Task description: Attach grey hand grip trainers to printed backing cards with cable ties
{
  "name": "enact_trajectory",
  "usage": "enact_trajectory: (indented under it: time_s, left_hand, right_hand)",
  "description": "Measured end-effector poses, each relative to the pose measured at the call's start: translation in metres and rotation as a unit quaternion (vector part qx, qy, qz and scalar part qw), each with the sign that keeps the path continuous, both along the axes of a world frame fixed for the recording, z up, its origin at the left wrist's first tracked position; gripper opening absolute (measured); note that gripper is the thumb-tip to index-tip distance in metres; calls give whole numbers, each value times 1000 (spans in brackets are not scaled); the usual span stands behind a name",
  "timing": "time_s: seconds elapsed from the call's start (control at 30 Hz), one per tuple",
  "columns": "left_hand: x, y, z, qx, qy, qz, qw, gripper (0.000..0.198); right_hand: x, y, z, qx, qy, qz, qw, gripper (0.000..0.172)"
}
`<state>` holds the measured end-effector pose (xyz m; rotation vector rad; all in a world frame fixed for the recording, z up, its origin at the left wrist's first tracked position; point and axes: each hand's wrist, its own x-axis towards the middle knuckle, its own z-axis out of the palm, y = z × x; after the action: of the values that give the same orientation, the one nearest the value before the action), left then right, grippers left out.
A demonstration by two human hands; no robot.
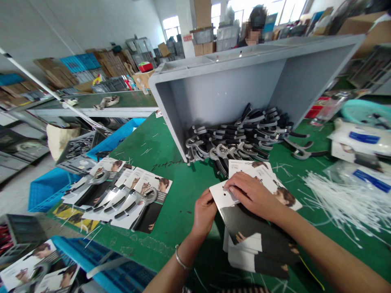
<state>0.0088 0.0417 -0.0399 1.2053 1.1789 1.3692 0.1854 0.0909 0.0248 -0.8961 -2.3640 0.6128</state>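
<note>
A printed backing card (233,217), white at the top with two small holes and dark grey below, is held over a stack of similar cards (241,260). My left hand (204,212) grips its left edge, fingers closed. My right hand (252,195) lies across the card's upper part, fingers bent together near the holes; its grip is partly hidden. More printed cards (285,193) lie behind this hand. Beyond them, a grey bin (226,93) on its side holds a pile of black-and-grey spring hand grips (241,136), some spilling onto the green table (180,215).
At left, several cards with hand grips on them (137,199) lie overlapping. White cable ties (342,199) are heaped at right, beside plastic bags (360,136) and a turquoise basin (366,112). Blue crates (51,187) stand below the table's left edge. A person (255,26) is behind the bin.
</note>
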Motion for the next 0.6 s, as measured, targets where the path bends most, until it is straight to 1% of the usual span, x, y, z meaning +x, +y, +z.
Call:
enact_trajectory:
  time_s: [0.13, 0.3, 0.37, 0.43, 0.5, 0.57, 0.6]
  left_hand:
    - [-2, 1, -3, -20, -14, -18, 1000, 16]
    - [-6, 0, -4, -31, -33, -36, 998, 12]
    - [-5, 0, -5, -35, -47, -34, 998, 13]
    - [-3, 1, -5, -39, -64, -24, 997, 23]
    - [-2, 1, -6, -44, -104, -18, 993, 42]
    - [-4, 0, -5, -52, -158, -34, 985, 59]
    - [-6, -2, -3, -60, -181, -50, 980, 62]
  right_hand:
    - [-1, 0, -1, 18, -16, 4, 1000, 16]
    - [0, 0, -2, 17, -19, 10, 1000, 17]
    - [0, 0, -1, 18, -26, 18, 999, 17]
    - [-1, -2, 1, 24, -38, 26, 999, 14]
    - [-3, -4, 3, 38, -56, 25, 997, 12]
    - [-4, -6, 4, 57, -79, 20, 995, 12]
    - [-5, -7, 4, 66, -89, 17, 994, 12]
